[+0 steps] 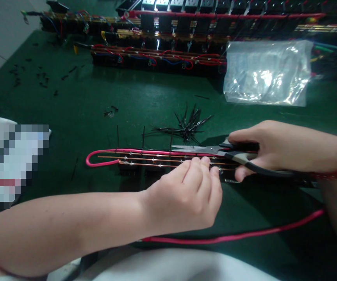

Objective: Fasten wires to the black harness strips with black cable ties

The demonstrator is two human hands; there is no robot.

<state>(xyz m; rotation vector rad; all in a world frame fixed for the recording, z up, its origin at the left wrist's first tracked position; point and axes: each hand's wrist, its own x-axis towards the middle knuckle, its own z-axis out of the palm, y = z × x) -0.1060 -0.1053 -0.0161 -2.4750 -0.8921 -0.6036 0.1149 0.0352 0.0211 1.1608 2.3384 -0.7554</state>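
A narrow black strip with long copper bars (140,159) lies across the green table. A red wire (102,151) runs along its far edge and loops round at the left end. Several thin black cable ties (143,137) hold the wire there, their tails sticking up. My left hand (188,191) is closed over the strip's middle, its fingertips at the bars. In my right hand (262,150) are scissors (199,149) with dark handles. Their blades point left along the red wire, the tips beside a cable tie tail. My left hand's thumb is hidden.
A pile of black cable ties (188,125) lies behind the strip, with small black offcuts (42,76) at the far left. A clear plastic bag (268,74) and more wired strips (156,58) occupy the back. A loose red cable (232,237) crosses the front; a blurred-out device (16,164) sits left.
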